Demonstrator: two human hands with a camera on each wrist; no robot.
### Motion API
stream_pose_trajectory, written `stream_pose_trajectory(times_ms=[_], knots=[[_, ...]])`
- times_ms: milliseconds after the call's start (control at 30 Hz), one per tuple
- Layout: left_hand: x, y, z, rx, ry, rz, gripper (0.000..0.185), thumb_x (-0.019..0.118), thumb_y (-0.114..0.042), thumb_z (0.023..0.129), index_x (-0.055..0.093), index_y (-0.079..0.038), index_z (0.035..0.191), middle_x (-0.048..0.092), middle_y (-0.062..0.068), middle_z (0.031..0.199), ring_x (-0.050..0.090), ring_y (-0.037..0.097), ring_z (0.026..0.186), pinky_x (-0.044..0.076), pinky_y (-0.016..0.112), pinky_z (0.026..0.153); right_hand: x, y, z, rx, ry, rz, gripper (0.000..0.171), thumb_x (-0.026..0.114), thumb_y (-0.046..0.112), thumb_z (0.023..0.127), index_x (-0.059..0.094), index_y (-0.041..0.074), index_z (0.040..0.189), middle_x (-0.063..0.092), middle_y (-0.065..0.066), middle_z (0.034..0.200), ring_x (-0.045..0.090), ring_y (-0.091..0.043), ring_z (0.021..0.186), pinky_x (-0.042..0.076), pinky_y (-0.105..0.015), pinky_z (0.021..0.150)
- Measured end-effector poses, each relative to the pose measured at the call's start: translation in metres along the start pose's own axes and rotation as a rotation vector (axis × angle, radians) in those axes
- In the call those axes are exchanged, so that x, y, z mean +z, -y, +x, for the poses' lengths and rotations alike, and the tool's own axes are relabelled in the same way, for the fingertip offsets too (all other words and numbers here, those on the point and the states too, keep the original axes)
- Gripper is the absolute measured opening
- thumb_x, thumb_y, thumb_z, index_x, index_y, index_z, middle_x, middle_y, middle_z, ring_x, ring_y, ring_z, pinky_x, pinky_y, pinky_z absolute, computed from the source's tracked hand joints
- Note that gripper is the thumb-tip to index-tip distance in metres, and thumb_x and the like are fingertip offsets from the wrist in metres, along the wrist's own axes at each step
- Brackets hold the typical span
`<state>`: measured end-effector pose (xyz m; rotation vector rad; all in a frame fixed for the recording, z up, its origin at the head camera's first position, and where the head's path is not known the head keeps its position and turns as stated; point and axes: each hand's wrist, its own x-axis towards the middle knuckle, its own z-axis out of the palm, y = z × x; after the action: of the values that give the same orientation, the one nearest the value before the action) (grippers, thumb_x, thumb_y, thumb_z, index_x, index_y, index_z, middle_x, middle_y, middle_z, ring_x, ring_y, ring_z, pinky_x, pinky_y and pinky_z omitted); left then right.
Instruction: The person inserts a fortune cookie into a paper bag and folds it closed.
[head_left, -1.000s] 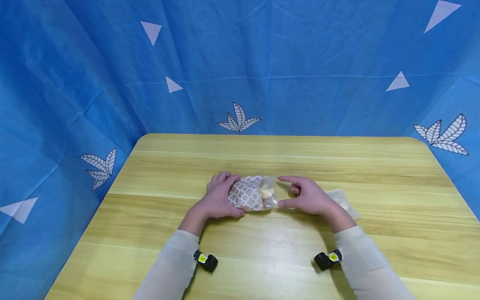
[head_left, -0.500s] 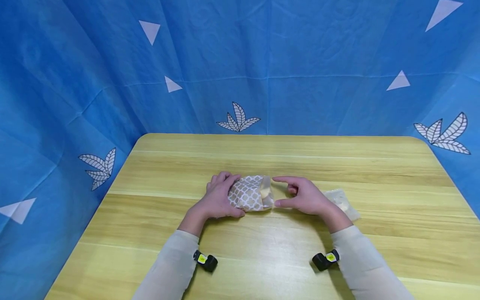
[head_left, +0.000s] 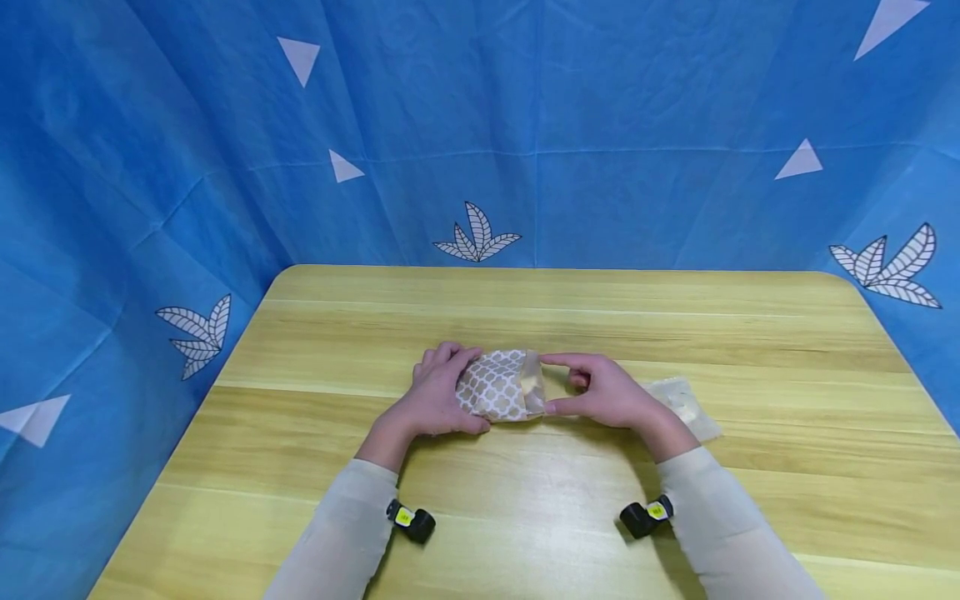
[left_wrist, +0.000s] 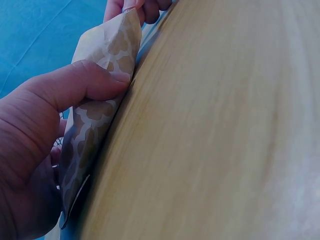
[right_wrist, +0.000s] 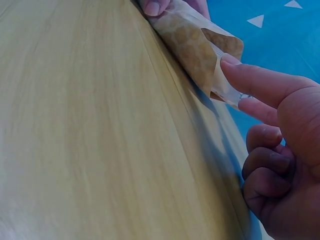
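centre frame, a tan paper pouch with white lattice print (head_left: 497, 395) lies on the wooden counter (head_left: 525, 517); left hand (head_left: 437, 399) grasps it; right hand (head_left: 606, 393) pinches its clear-wrapped pale contents (head_left: 532, 385).

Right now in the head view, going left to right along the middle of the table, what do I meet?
left hand → patterned paper bag → clear packet at the bag's mouth → right hand → second clear packet

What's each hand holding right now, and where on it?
Left hand grips the patterned paper bag at its closed end. Right hand pinches the clear packet sticking out of the bag's mouth.
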<state>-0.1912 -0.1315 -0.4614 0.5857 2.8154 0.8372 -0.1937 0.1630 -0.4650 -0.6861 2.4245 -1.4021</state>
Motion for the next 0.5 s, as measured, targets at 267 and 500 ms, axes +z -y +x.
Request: stream_pose_trajectory(times_ms=[267,500], knots=[[-0.0001,-0.0001,-0.0001,0.002,-0.004,-0.002,0.112,0.091,-0.046,0.055,0.042,-0.017,0.151,0.039,0.005,0.139,0.033,0.025,0.122,0.028,0.046,0.1,0.0007,0.0019,0.0013,0.004,-0.005,0.02,0.069,0.085,0.027,0.081,0.058,0.01,0.141,0.031,0.002,0.067,0.032,-0.015,0.059,0.033,-0.031,0.058],[-0.0001,-0.001,-0.0006,-0.002,-0.002,-0.003,0.112,0.091,-0.046,0.055,0.042,-0.018,0.152,0.039,0.005,0.14,0.033,0.025,0.123,0.028,0.046,0.1,0.0032,0.0058,0.0033,0.017,-0.005,0.015,0.069,0.086,0.027,0.079,0.059,0.008,0.14,0.032,0.003,0.066,0.033,-0.015,0.06,0.033,-0.03,0.058]])
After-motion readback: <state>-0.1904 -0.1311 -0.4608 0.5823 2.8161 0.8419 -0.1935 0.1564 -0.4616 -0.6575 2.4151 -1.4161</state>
